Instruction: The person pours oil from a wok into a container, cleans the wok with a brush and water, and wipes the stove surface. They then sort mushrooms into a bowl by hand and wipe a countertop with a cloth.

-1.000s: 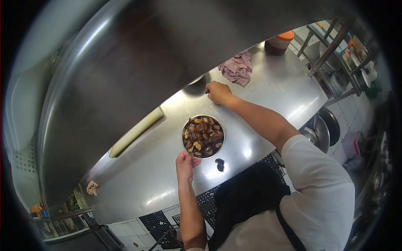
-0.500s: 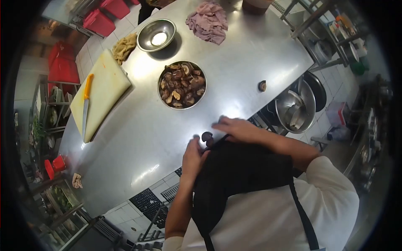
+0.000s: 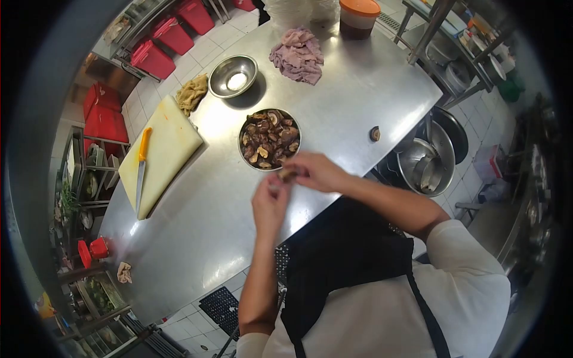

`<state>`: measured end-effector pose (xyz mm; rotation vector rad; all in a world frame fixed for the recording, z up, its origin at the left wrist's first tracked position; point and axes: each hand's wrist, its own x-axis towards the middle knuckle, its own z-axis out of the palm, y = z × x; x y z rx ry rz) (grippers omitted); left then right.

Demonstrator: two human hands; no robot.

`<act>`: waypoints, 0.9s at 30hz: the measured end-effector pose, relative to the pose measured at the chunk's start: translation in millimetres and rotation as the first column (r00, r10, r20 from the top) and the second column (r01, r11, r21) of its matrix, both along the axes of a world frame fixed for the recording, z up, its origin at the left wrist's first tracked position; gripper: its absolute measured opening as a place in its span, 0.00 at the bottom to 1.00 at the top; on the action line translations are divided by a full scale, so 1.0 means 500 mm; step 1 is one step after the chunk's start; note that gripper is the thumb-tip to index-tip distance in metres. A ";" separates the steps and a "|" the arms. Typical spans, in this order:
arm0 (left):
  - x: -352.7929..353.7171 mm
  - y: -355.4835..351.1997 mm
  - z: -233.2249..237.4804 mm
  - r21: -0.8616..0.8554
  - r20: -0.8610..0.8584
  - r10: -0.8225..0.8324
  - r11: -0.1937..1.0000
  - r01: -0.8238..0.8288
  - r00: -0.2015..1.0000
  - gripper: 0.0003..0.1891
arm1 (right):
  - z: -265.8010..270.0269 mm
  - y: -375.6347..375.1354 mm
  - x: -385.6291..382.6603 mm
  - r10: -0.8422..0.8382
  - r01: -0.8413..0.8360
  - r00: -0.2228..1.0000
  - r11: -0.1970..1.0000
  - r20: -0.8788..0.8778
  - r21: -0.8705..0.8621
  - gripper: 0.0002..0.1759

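Observation:
A brown shiitake mushroom [image 3: 288,174], slightly blurred, is held up just below the bowl's near rim. My right hand [image 3: 319,173] pinches it from the right. From the left, my left hand [image 3: 268,203] has its fingers closed against the same mushroom; their tips are partly smeared by motion. Right behind both hands stands a round metal bowl [image 3: 240,146] filled with dark mushrooms [image 3: 271,136]. One more mushroom piece [image 3: 374,133] lies alone on the steel table near its right edge.
On the steel table [image 3: 197,238] are a white cutting board [image 3: 173,140] with a yellow-handled knife [image 3: 143,152], a metal bowl [image 3: 230,77], a yellowish cloth [image 3: 191,95], a purple cloth [image 3: 298,56] and an orange-lidded tub [image 3: 358,21]. Large metal pans [image 3: 444,155] sit beyond the right edge.
Both hands have moved away from my apron towards the mushroom bowl and come together. The mushroom that lay at the table's near edge is now off the table between my fingers. The view has shifted slightly.

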<state>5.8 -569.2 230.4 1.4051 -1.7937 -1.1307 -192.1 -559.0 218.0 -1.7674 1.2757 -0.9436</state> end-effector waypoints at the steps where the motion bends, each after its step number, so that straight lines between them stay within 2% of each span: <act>1: -0.003 -0.042 0.014 -0.005 0.018 -0.029 1.000 0.029 0.999 0.16 | 0.030 -0.031 -0.016 -0.018 0.018 1.000 1.000 0.008 -0.001 0.26; 3: 0.007 -0.110 0.029 -0.072 0.054 -0.041 0.996 0.045 0.998 0.16 | 0.058 -0.049 -0.075 -0.156 0.156 0.988 0.988 -0.013 0.017 0.28; 4: 0.013 -0.149 0.028 -0.140 0.068 -0.027 0.989 0.036 0.997 0.16 | 0.043 -0.039 -0.127 -0.310 0.318 0.936 0.948 -0.164 0.023 0.28; 5: 0.014 -0.190 0.024 -0.206 0.076 -0.008 0.978 0.023 0.997 0.17 | 0.022 -0.014 -0.191 -0.446 0.471 0.840 0.882 -0.310 0.006 0.28; 6: 0.007 -0.238 0.018 -0.373 0.115 0.006 0.927 0.038 0.993 0.16 | 0.018 0.018 -0.241 -0.503 0.600 0.648 0.800 -0.571 -0.023 0.30; 7: -0.008 -0.289 0.011 -0.522 0.153 0.027 0.851 0.058 0.988 0.16 | 0.034 0.039 -0.266 -0.463 0.717 0.536 0.692 -0.706 0.091 0.31; 8: -0.020 -0.324 0.005 -0.650 0.192 0.050 0.754 0.089 0.980 0.16 | 0.014 0.062 -0.287 -0.443 0.759 0.451 0.647 -0.775 0.071 0.27; 10: -0.047 -0.373 0.004 -0.410 0.249 -0.154 0.878 0.248 0.956 0.16 | -0.015 0.070 -0.297 -0.379 0.747 0.466 0.652 -0.799 0.126 0.24; 11: -0.054 -0.381 0.005 -0.272 0.259 -0.265 0.903 0.333 0.929 0.17 | -0.033 0.078 -0.297 -0.347 0.744 0.476 0.649 -0.808 0.160 0.23; 12: -0.060 -0.380 0.027 -0.030 0.384 -0.393 0.899 0.437 0.835 0.19 | -0.048 0.079 -0.298 -0.434 0.750 0.500 0.650 -0.749 0.124 0.19; 15: -0.034 -0.371 0.035 -0.245 0.399 -0.391 0.826 0.507 0.829 0.19 | -0.072 0.071 -0.301 -0.507 0.721 0.567 0.686 -0.650 0.094 0.16; 16: -0.018 -0.364 0.026 -0.421 0.315 -0.278 0.816 0.396 0.907 0.18 | -0.087 0.062 -0.305 -0.515 0.671 0.617 0.739 -0.596 0.056 0.14; 18: 0.034 -0.326 0.019 -0.427 0.265 -0.021 0.894 0.137 0.964 0.14 | -0.050 0.031 -0.268 -0.523 0.585 0.809 0.761 -0.269 0.280 0.15; 19: 0.063 -0.300 0.013 -0.425 0.241 0.109 0.905 0.003 0.964 0.12 | -0.023 0.009 -0.237 -0.518 0.508 0.851 0.776 -0.082 0.374 0.15; 20: 0.091 -0.276 -0.027 -0.203 0.205 0.120 0.976 -0.078 0.971 0.11 | 0.008 -0.014 -0.199 -0.478 0.423 0.877 0.818 0.051 0.391 0.17; 21: 0.112 -0.250 -0.064 0.034 0.173 0.140 0.988 -0.148 0.975 0.13 | 0.035 -0.041 -0.157 -0.429 0.334 0.884 0.856 0.183 0.394 0.18; 23: 0.086 -0.179 -0.066 0.478 -0.068 0.237 0.860 -0.176 0.969 0.14 | 0.062 -0.108 -0.093 -0.270 0.129 0.910 0.905 0.315 0.404 0.18; 25: 0.036 -0.137 -0.058 0.618 -0.269 0.386 0.772 -0.150 0.882 0.10 | 0.068 -0.163 -0.038 -0.266 0.233 0.959 0.939 0.103 0.254 0.19; 26: 0.024 -0.130 -0.070 0.618 -0.303 0.418 0.770 -0.158 0.856 0.09 | 0.069 -0.177 -0.027 -0.272 0.270 0.962 0.948 -0.011 0.167 0.21; 27: 0.014 -0.132 -0.085 0.615 -0.339 0.447 0.771 -0.165 0.828 0.08 | 0.075 -0.177 -0.028 -0.306 0.301 0.952 0.940 0.006 0.162 0.21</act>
